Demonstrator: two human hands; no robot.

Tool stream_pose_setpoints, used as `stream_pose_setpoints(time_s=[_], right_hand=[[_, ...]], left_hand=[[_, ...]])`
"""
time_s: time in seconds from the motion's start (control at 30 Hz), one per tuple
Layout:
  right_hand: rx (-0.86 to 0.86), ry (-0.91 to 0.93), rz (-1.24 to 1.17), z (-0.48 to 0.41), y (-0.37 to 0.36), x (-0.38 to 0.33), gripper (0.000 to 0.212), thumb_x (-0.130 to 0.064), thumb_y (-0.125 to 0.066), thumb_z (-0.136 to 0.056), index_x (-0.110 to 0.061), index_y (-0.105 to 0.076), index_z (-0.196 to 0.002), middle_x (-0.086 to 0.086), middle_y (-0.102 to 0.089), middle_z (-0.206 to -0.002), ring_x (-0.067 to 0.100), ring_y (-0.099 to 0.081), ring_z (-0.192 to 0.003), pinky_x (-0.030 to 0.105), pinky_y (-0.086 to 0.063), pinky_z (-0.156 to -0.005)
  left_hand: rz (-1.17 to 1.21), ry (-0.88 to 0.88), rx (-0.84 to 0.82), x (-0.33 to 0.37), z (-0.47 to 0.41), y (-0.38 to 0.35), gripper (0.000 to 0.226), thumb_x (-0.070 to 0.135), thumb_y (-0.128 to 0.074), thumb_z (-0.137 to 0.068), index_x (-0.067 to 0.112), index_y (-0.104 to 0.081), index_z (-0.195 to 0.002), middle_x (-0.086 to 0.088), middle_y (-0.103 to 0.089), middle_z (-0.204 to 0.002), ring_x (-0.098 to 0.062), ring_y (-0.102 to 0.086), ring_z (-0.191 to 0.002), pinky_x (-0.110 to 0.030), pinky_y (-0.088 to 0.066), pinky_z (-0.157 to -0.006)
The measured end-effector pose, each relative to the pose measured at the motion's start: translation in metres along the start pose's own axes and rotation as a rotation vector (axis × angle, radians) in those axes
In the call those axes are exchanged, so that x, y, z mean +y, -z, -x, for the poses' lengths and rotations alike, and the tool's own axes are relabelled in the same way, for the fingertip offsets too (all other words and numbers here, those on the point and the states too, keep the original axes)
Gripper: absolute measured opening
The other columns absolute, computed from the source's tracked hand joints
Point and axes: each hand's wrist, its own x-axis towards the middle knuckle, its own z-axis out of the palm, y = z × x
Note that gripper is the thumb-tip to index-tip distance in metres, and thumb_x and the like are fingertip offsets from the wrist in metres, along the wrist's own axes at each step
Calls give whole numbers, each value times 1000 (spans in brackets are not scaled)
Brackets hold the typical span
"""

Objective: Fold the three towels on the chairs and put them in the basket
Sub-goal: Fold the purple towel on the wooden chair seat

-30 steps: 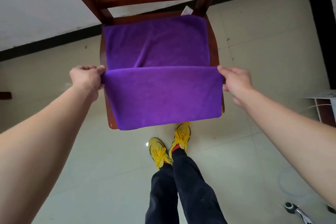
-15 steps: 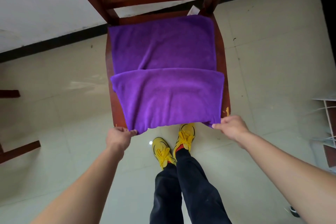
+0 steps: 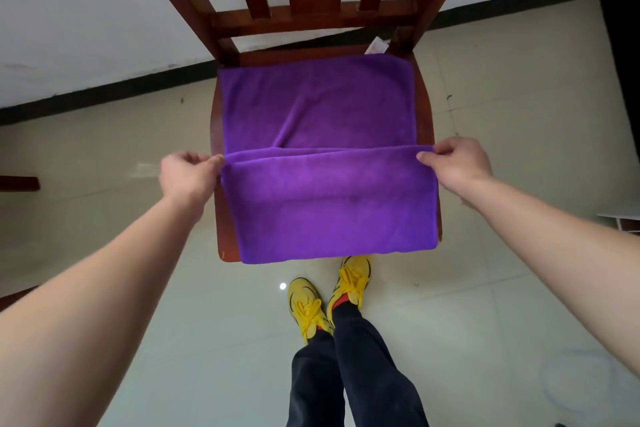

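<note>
Unreadable white tag (image 3: pixel 377 45) on purple towel (image 3: pixel 329 211)

Purple towel (image 3: pixel 329 211) on chair (image 3: pixel 311 21), folded edge between left hand (image 3: pixel 187 177) and right hand (image 3: pixel 457 166)

1. One view only: a wide-angle camera worn on the person's head, facing forward and steeply down.
2. It sits close above a wooden chair (image 3: pixel 311 19), whose seat fills the centre and whose backrest runs off the top edge.
3. Both forearms enter from the lower corners. The left hand (image 3: pixel 187 177) and right hand (image 3: pixel 457 163) each pinch a side of the purple towel (image 3: pixel 329 211) at mid-frame.
4. The person's yellow shoes (image 3: pixel 306 305) show at bottom centre, and the dark skirting line (image 3: pixel 104 94) slants across the frame.
</note>
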Motion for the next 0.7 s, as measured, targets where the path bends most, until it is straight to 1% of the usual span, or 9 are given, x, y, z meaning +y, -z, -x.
stream_pose_setpoints(time_s=[0.1, 0.17, 0.27, 0.33, 0.4, 0.47, 0.5, 0.6, 0.7], right_hand=[[85, 66, 61, -21, 1, -30, 30, -37, -70, -82, -19, -67, -107, 2, -69, -101, 23, -63, -98, 33, -50, -90], [137, 116, 7, -36, -2, -53, 33, -35, -68, -84, -15, -67, -111, 4, -69, -110, 24, -63, -103, 31, -49, -88], [126, 104, -94, -60, -14, -79, 37, -38, -66, -87, -14, -64, -115, 0, -62, -100, 19, -59, -90, 26, -43, -74], [102, 73, -117, -71, -20, -88, 33, -38, -67, -87, -16, -63, -111, -1, -58, -94, 17, -56, -83, 28, -45, -70], [111, 48, -147, -82, -25, -91, 20, -34, -69, -86, -19, -64, -99, -2, -61, -92, 17, -59, -81, 31, -50, -70], [165, 29, -218, -93, -24, -88, 12, -31, -70, -85, -22, -62, -84, 1, -66, -90, 18, -64, -81, 33, -56, -74], [205, 22, -236, -98, -23, -86, 12, -30, -69, -85, -23, -61, -81, 1, -66, -89, 19, -65, -82, 33, -56, -75], [269, 23, -206, -108, -18, -79, 13, -31, -67, -87, -21, -64, -94, 0, -63, -92, 19, -63, -86, 29, -52, -73], [245, 37, -175, -111, -17, -76, 31, -35, -68, -87, -17, -63, -112, -1, -59, -99, 17, -60, -89, 27, -50, -75]], left_hand=[[-71, -15, 76, 26, -27, -10, 18, 26, -73, -81, 13, -68, -93, -6, -67, -85, -19, -62, -74, -28, -51, -76], [-55, -10, 49, 40, -45, -19, 29, 32, -75, -76, 14, -67, -97, -9, -70, -95, -25, -67, -86, -35, -56, -83], [6, 35, -4, 53, -66, -38, 38, 33, -77, -78, 12, -61, -105, -13, -67, -108, -26, -66, -93, -31, -54, -74], [55, 75, 2, 58, -75, -47, 44, 31, -78, -78, 10, -61, -113, -12, -67, -113, -26, -66, -99, -29, -52, -69], [81, 76, 47, 62, -82, -53, 35, 26, -78, -77, 13, -64, -107, -8, -69, -107, -23, -67, -93, -30, -56, -71], [106, 43, 95, 68, -88, -57, 14, 21, -77, -77, 18, -66, -86, -3, -70, -91, -20, -67, -83, -32, -59, -74], [118, 20, 110, 71, -91, -59, 12, 20, -76, -78, 21, -64, -76, 0, -68, -83, -18, -67, -80, -31, -59, -75], [90, -27, 128, 81, -98, -64, 18, 22, -75, -80, 23, -62, -68, 6, -65, -77, -14, -66, -78, -26, -57, -72], [69, -34, 153, 84, -101, -67, 16, 23, -74, -81, 25, -61, -72, 4, -65, -83, -14, -65, -81, -26, -54, -70]])
